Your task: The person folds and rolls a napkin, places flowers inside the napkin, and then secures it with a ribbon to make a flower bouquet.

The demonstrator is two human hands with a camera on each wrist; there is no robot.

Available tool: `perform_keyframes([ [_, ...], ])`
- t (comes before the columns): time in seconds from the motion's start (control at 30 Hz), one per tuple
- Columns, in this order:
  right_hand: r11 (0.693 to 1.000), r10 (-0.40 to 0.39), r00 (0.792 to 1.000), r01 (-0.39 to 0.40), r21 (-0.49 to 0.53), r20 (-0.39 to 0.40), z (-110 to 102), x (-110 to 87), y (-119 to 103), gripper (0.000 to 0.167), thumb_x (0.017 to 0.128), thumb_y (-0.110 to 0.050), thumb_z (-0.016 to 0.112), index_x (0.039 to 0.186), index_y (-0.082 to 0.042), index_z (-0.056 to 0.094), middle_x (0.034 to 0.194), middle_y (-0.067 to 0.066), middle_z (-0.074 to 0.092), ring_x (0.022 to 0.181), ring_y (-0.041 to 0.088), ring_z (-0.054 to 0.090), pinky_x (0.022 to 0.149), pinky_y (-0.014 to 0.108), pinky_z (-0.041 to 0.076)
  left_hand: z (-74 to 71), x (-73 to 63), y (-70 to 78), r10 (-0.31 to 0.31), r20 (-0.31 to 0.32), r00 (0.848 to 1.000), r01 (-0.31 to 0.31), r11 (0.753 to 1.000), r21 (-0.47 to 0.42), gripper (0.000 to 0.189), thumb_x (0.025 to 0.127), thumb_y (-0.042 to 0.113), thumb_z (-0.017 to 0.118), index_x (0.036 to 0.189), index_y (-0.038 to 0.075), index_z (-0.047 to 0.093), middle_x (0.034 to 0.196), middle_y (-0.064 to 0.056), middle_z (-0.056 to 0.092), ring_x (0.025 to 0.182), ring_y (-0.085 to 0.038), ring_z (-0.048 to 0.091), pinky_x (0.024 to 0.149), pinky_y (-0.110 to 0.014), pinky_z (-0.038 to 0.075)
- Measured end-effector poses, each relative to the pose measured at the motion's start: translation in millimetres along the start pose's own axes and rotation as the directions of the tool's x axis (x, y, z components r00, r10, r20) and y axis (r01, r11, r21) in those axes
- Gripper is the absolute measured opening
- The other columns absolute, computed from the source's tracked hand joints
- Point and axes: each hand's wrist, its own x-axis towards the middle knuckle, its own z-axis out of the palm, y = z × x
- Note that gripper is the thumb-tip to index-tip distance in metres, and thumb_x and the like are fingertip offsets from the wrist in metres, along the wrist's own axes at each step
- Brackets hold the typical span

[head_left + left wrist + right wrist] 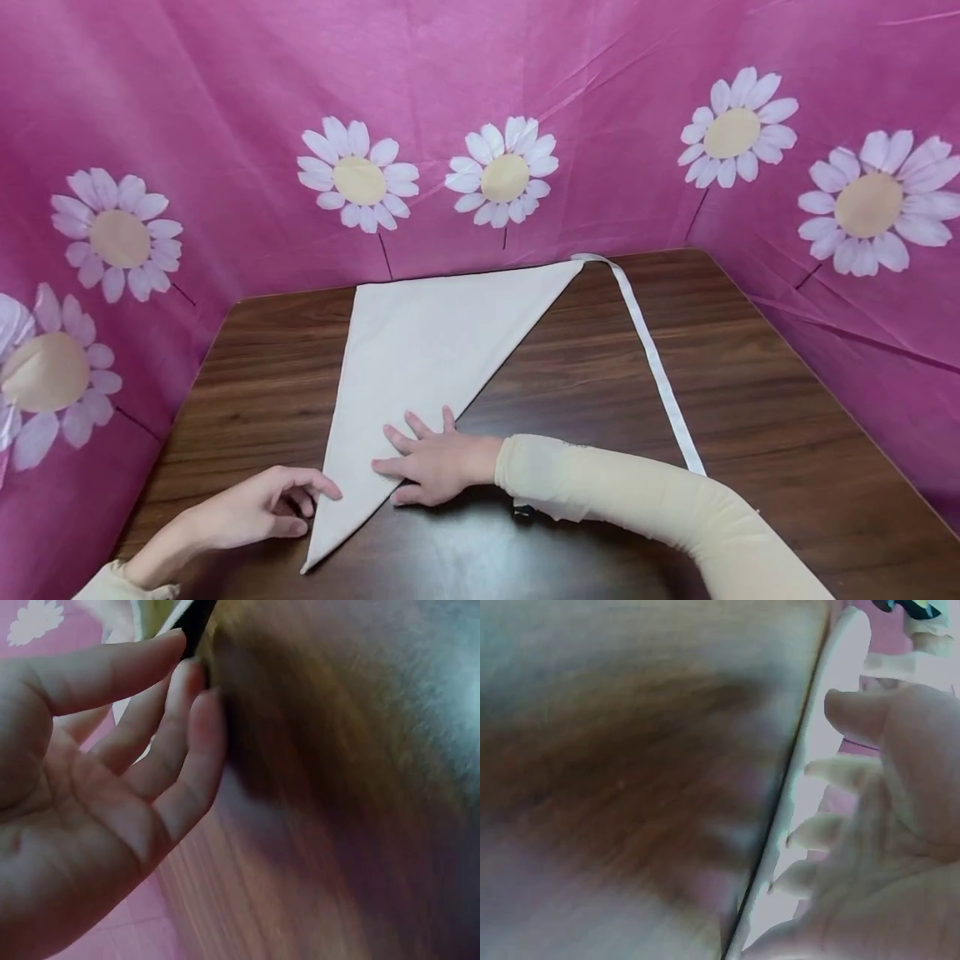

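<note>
A cream cloth lies folded into a pointed, four-sided shape, with a long slanting edge on its right. A narrow white strap runs from its far right corner toward the front and passes out of sight behind the right sleeve. With fingers spread, my right hand rests on the cloth near the slanting edge; the right wrist view shows the palm side of this hand beside the pale cloth edge. My left hand is at the cloth's left edge, index fingertip over it, thumb apart from the index finger, other fingers loosely bent.
The dark wooden table carries the cloth. Behind it and along both sides hangs a pink curtain printed with large white daisies. The cloth's far edge reaches the back of the table. Cream sleeves cover the forearms.
</note>
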Motion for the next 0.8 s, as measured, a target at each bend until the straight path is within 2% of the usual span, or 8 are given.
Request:
perform_keyframes([
  [0.1, 0.990, -0.088, 0.989, 0.100, 0.103, -0.122, -1, -0.2, 3, 0.048, 0.104, -0.045, 0.054, 0.149, -0.028, 0.052, 0.161, 0.005, 0.035, 0.149, 0.033, 0.028, 0.113, 0.062, 0.028, 3.3, 4.4, 0.2, 0.048, -0.052, 0.997, -0.046, 0.998, 0.030, 0.035, 0.088, 0.003, 0.076, 0.121, 0.008, 0.066, 0.107, -0.006, 0.068, 0.087, -0.015, 0.063, 0.070, -0.030, 0.057],
  [0.2, 0.964, -0.160, 0.958, 0.204, 0.171, -0.239, -1, 1.4, 2, 0.040, 0.102, -0.037, 0.062, 0.137, -0.020, 0.062, 0.146, -0.001, 0.056, 0.133, 0.016, 0.051, 0.109, 0.038, 0.041, 4.2, 8.4, -0.6, 0.116, -0.100, 0.988, -0.111, 0.992, 0.053, 0.030, 0.087, 0.004, 0.078, 0.116, 0.009, 0.069, 0.100, -0.004, 0.070, 0.081, -0.014, 0.064, 0.066, -0.030, 0.057],
  [0.27, 0.942, -0.187, 0.934, 0.258, 0.213, -0.303, -1, 3.1, -1, 0.036, 0.099, -0.036, 0.067, 0.130, -0.018, 0.067, 0.132, -0.006, 0.065, 0.118, 0.003, 0.059, 0.102, 0.024, 0.043, 2.8, 9.4, -0.7, 0.148, -0.125, 0.981, -0.140, 0.988, 0.067, 0.026, 0.088, 0.001, 0.077, 0.112, 0.010, 0.071, 0.096, -0.002, 0.071, 0.078, -0.011, 0.064, 0.063, -0.030, 0.057],
  [0.37, 0.917, -0.191, 0.911, 0.298, 0.264, -0.365, 1, 5.5, -4, 0.035, 0.093, -0.039, 0.075, 0.120, -0.017, 0.072, 0.113, -0.013, 0.072, 0.097, -0.011, 0.061, 0.091, 0.014, 0.043, 0.7, 11.7, 0.2, 0.147, -0.156, 0.977, -0.136, 0.987, 0.082, 0.020, 0.092, 0.000, 0.072, 0.108, 0.012, 0.073, 0.090, 0.003, 0.071, 0.076, -0.006, 0.064, 0.061, -0.029, 0.056],
  [0.53, 0.894, -0.145, 0.888, 0.306, 0.326, -0.436, 6, 11.3, -10, 0.027, 0.088, -0.041, 0.080, 0.104, -0.020, 0.076, 0.095, -0.018, 0.073, 0.086, -0.016, 0.059, 0.082, 0.006, 0.042, 0.5, 17.4, 3.1, 0.077, -0.220, 0.972, -0.051, 0.991, 0.121, 0.011, 0.096, 0.008, 0.070, 0.097, 0.018, 0.073, 0.078, 0.002, 0.069, 0.070, 0.001, 0.060, 0.056, -0.025, 0.052],
  [0.67, 0.866, -0.068, 0.872, 0.293, 0.406, -0.484, 6, 15.5, -16, 0.021, 0.092, -0.041, 0.076, 0.096, -0.021, 0.077, 0.084, -0.021, 0.071, 0.074, -0.018, 0.055, 0.071, 0.005, 0.044, 2.1, 20.7, 5.8, 0.048, -0.234, 0.971, -0.017, 0.991, 0.134, 0.008, 0.096, 0.012, 0.071, 0.093, 0.019, 0.074, 0.074, -0.001, 0.068, 0.066, 0.003, 0.055, 0.052, -0.023, 0.048],
  [0.8, 0.847, 0.013, 0.862, 0.260, 0.464, -0.507, 5, 18.8, -20, 0.020, 0.098, -0.033, 0.069, 0.096, -0.016, 0.078, 0.080, -0.017, 0.071, 0.065, -0.017, 0.054, 0.065, 0.006, 0.045, 4.9, 21.8, 7.9, 0.042, -0.249, 0.968, -0.007, 0.990, 0.141, 0.008, 0.096, 0.013, 0.072, 0.091, 0.019, 0.073, 0.071, 0.000, 0.067, 0.064, 0.004, 0.053, 0.050, -0.022, 0.046],
])
